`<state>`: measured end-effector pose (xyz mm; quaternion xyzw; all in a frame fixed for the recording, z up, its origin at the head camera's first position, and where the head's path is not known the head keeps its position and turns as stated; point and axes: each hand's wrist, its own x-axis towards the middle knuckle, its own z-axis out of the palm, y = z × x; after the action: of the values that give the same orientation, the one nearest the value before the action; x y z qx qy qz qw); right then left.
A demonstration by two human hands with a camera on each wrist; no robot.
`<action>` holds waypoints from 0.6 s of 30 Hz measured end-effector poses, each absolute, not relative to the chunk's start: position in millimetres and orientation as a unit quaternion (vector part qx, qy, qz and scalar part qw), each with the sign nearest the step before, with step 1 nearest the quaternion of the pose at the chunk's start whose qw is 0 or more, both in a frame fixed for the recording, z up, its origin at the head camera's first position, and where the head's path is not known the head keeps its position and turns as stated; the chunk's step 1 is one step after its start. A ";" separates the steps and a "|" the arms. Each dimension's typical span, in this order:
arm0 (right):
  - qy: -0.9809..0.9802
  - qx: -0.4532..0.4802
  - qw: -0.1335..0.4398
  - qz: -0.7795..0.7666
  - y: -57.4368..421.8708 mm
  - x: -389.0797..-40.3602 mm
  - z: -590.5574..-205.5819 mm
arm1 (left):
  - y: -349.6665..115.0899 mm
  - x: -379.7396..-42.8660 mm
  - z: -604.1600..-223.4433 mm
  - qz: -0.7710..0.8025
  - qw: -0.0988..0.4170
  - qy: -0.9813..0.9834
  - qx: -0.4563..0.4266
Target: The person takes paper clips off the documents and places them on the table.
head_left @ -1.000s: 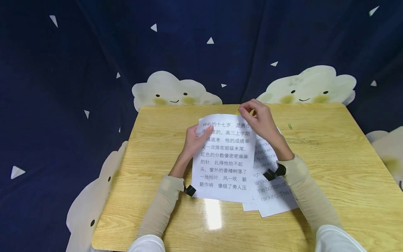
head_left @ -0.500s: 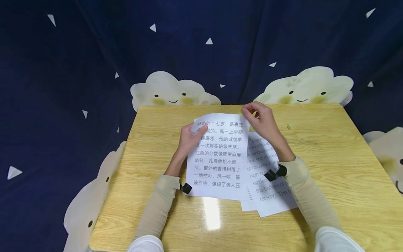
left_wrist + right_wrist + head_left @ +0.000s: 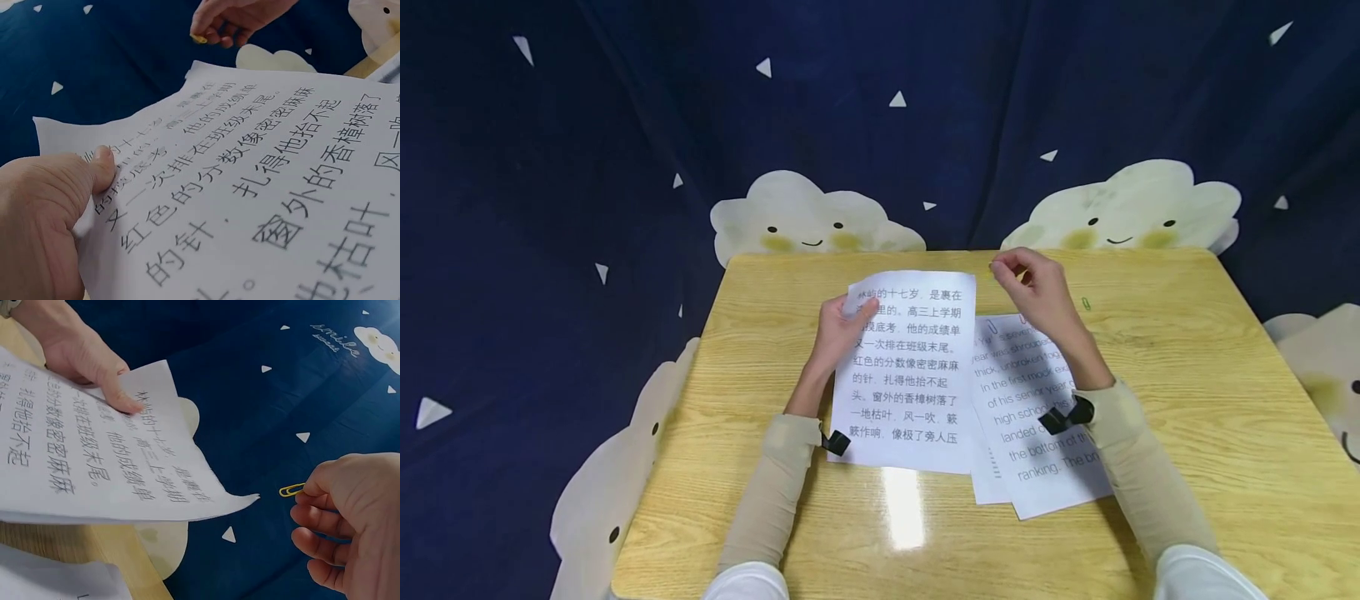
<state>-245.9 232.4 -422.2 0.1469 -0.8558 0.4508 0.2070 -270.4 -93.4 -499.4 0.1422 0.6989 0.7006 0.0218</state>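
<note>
White paper [image 3: 904, 375] printed with Chinese characters is held up over the table by my left hand [image 3: 841, 333], thumb on its face near the upper left corner and the other fingers hidden behind. Between thumb and forefinger, my right hand [image 3: 1042, 296] pinches a yellow paper clip [image 3: 292, 489]. A gap separates this clip from the paper's curled upper right corner, as the right wrist view shows. In the left wrist view, the clip is a small yellow spot at the fingertips.
Sheets with English print [image 3: 1037, 442] lie overlapping on the wooden table [image 3: 1210, 400], partly beneath my right forearm. A paper clip [image 3: 992, 327] sits at their top edge. Farther right lies a green paper clip [image 3: 1086, 304]. A dark blue curtain [image 3: 850, 108] hangs behind the table.
My left hand has carried the paper leftward. My right hand, still pinching the yellow paper clip, has moved right and away from the paper's corner, uncovering more of the English sheets.
</note>
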 end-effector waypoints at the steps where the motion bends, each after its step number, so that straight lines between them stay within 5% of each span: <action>1: -0.856 0.145 0.207 0.452 233.8 -245.6 -422.5 | -94.4 -270.9 -499.9 0.700 0.023 0.700 0.139; 18: -0.862 0.116 0.213 0.445 259.3 -244.9 -431.0 | -107.1 -275.6 -504.2 0.645 0.037 0.760 0.070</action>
<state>-244.9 259.3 -431.0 0.1156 -0.8619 0.4453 0.2132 -275.6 -107.1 -504.2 0.0699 0.7599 0.6453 0.0365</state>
